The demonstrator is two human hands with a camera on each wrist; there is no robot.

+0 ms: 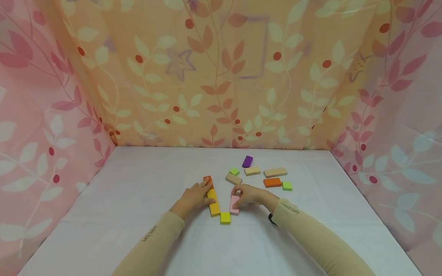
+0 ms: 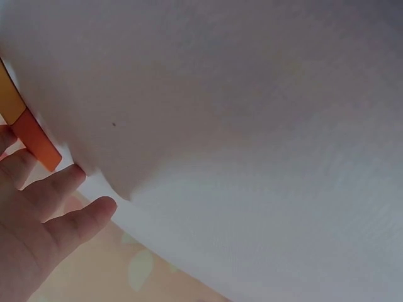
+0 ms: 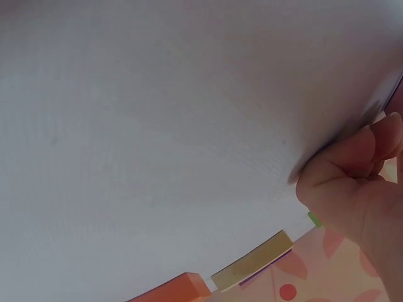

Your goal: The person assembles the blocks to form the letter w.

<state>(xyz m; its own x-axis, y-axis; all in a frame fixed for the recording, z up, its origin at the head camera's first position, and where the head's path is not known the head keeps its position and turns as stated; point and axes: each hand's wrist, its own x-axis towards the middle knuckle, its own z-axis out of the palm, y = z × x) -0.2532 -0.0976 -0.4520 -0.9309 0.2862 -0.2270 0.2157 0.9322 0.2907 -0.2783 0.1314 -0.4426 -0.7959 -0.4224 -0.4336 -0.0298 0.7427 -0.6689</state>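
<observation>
My right hand point(image 1: 250, 193) holds a pink block point(image 1: 234, 211) between thumb and curled fingers, low over the white cloth. Left of it, my left hand point(image 1: 195, 196) has its fingers stretched out, touching the dark orange block point(image 1: 208, 179) at the far end of a row. The left thumb rests by an amber block point(image 1: 212, 194) in that row. Another amber block point(image 1: 215, 209) forms the near end. A bright yellow block point(image 1: 225, 218) lies between the row's near end and the pink block. In the left wrist view, fingertips lie along the orange block point(image 2: 39, 141).
Beyond my right hand lie a beige block point(image 1: 233, 178), a green one point(image 1: 234, 171), a ridged wooden one point(image 1: 252, 171) and a purple one point(image 1: 247, 161). Further right are a long wooden block point(image 1: 275, 172), an orange block point(image 1: 272, 182) and a green one point(image 1: 287, 186). Patterned curtains point(image 1: 221, 76) enclose the table.
</observation>
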